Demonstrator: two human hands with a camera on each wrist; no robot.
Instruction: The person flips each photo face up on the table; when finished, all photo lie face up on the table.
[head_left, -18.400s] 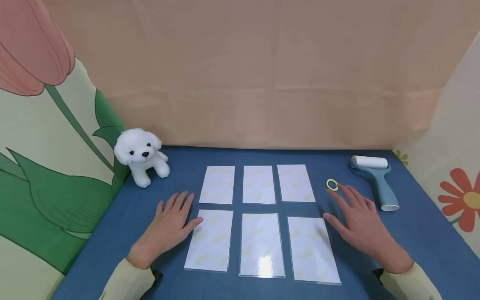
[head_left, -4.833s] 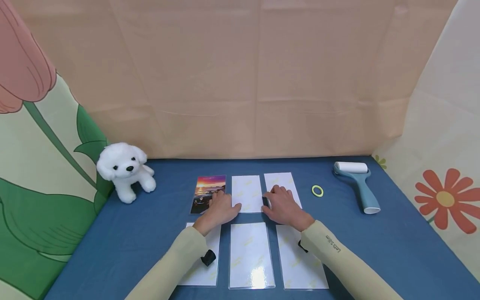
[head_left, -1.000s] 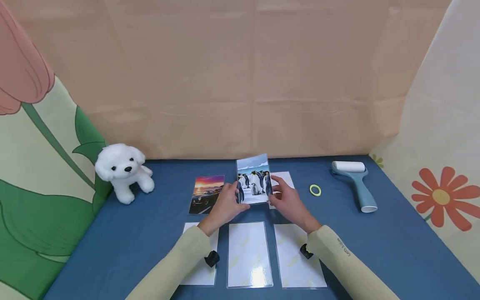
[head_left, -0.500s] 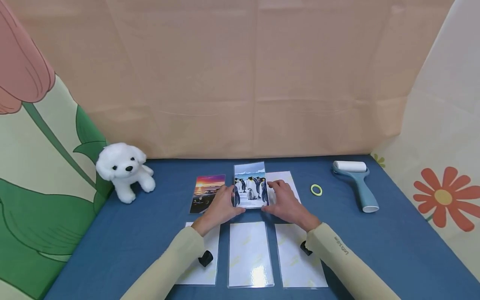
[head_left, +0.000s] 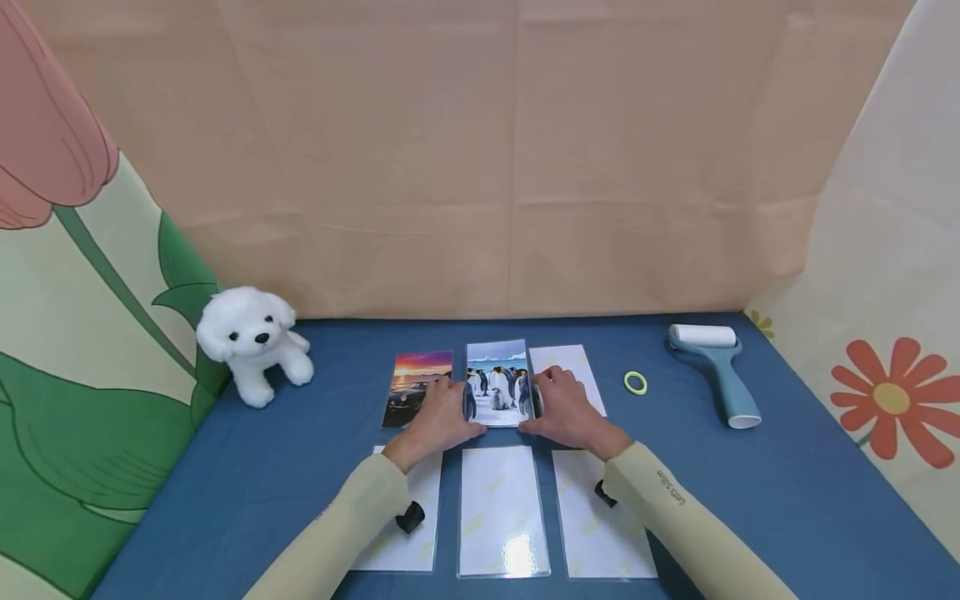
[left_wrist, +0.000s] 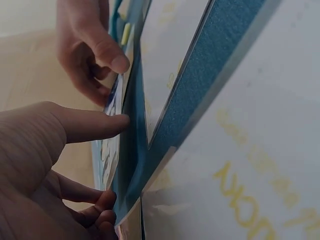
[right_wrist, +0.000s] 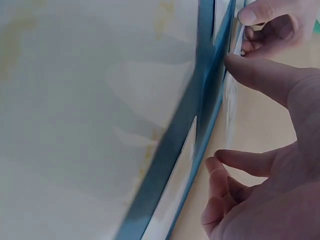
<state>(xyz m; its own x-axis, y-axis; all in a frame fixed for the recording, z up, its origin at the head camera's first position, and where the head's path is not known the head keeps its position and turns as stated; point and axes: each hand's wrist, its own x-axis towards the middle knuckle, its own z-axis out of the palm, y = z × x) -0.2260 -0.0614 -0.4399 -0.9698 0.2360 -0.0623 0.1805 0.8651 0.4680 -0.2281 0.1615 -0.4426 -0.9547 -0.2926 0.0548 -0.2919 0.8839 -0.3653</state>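
Observation:
A photo card of penguins (head_left: 497,379) is at the middle of the back row, face up. My left hand (head_left: 437,419) holds it by the left edge, and my right hand (head_left: 568,412) holds the right edge, thumbs at the near corners. In the left wrist view a narrow gap shows under the card's near edge. To its left lies a sunset photo card (head_left: 414,379), partly behind my left hand. On its right a white-backed card (head_left: 576,363) is partly covered by my right hand.
Three white-backed cards form the front row: left (head_left: 412,542), middle (head_left: 501,508) and right (head_left: 600,525). A white plush dog (head_left: 255,342) sits at the back left. A yellow-green ring (head_left: 635,382) and a blue-handled lint roller (head_left: 722,371) lie on the right.
Two back-row cards that showed white backs now show a sunset and penguins. Over the last second both hands have lowered the raised, tilted penguin card toward the table.

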